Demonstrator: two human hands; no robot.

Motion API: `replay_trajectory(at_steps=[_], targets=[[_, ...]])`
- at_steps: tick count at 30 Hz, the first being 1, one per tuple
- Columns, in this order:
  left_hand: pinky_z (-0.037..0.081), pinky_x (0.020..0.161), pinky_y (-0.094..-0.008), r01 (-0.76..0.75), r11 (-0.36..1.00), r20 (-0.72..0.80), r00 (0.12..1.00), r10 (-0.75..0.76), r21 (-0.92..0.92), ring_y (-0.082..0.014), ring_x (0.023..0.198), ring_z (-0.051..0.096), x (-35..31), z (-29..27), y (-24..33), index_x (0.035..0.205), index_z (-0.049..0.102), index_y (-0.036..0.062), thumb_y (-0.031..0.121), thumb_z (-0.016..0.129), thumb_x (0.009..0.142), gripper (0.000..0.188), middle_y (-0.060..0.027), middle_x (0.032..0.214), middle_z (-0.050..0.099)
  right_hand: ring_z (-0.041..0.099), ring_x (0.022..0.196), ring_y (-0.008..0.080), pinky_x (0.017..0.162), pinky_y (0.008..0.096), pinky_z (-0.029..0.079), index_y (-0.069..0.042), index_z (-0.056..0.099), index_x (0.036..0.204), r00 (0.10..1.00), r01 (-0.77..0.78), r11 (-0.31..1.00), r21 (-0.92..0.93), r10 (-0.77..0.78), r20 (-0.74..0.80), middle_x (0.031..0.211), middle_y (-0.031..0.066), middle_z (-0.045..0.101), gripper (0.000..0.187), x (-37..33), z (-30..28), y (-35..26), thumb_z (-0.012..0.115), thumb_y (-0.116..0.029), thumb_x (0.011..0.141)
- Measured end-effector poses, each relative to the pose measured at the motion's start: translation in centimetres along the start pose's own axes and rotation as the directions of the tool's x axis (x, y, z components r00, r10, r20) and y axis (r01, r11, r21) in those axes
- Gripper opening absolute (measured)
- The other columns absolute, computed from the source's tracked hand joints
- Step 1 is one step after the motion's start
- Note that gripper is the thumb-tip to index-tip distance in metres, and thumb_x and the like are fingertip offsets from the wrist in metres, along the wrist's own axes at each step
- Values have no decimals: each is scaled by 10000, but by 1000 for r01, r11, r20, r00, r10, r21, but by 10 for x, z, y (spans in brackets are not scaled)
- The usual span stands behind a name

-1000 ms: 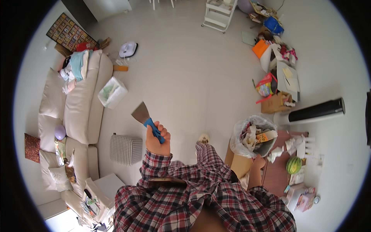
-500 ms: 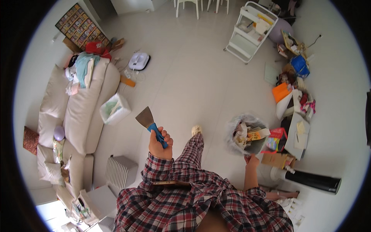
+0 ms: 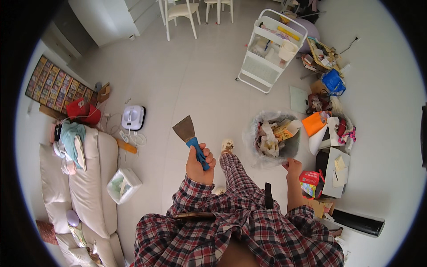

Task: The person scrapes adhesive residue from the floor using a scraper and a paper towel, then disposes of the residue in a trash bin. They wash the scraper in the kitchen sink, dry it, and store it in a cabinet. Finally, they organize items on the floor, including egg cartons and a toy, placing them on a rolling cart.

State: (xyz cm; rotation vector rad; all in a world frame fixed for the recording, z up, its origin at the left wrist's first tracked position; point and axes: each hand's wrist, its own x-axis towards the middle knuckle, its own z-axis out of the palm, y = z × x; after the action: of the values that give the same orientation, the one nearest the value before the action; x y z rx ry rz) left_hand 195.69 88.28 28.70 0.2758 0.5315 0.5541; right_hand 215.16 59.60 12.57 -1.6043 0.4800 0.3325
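Note:
My left hand (image 3: pixel 200 167) is wrapped round the blue handle of a putty knife (image 3: pixel 184 129), its wide metal blade pointing up and away from me. With my right hand (image 3: pixel 292 166) I pinch the near rim of a trash bin (image 3: pixel 291 148) lined with a thin clear bag. Crumpled tissues (image 3: pixel 268 141) and yellow-and-white packaging (image 3: pixel 284 131) fill part of the bin. A phone-like slab (image 3: pixel 195 216) lies flat at the front of my checked pajamas. One light slipper (image 3: pixel 227 145) shows ahead of me.
A beige sofa (image 3: pixel 86 187) runs along the left, with a small white lined bin (image 3: pixel 133 180) beside it. Cables trail from a white-and-black appliance (image 3: pixel 133 117) on the floor. A white trolley (image 3: pixel 267 60) stands ahead right. Bags and boxes, including an orange bag (image 3: pixel 314 123), line the right wall.
My view has turned and moved forward, so the sofa and trolley sit lower and further left. The bin travels along in my right hand; the putty knife stays in my left.

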Motion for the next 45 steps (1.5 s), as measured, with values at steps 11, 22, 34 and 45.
replay_trajectory(at_steps=[11,22,34,45], targets=[[343,497,-235,-276,961,-92,957,276,9,-110,597,403,228,72,116,985,489,56,316,386,954,282,-14,746,465,572,466,192,460,291,514,57,565,550,986,31,947,-320,24,166,532,106,555,244,151,335,-71,577,-110,727],[341,487,-242,-181,977,-105,976,193,110,-110,579,394,485,120,175,982,492,55,335,387,955,300,-18,742,467,581,647,266,573,371,585,112,500,833,863,-454,881,135,397,312,752,177,541,166,252,617,-159,577,-10,750],[338,448,-267,229,900,2,969,-247,371,-124,516,428,812,270,187,920,507,46,336,404,950,309,-33,680,501,571,501,154,489,260,519,54,565,590,994,-99,976,193,89,60,585,88,566,234,459,709,-285,614,-101,758],[350,418,-246,354,729,-94,923,-372,585,-99,503,441,1043,391,147,894,509,48,175,554,891,135,-24,686,495,550,499,197,494,297,518,54,530,589,968,-153,976,156,179,-176,593,110,542,173,668,803,-356,581,-39,725]])
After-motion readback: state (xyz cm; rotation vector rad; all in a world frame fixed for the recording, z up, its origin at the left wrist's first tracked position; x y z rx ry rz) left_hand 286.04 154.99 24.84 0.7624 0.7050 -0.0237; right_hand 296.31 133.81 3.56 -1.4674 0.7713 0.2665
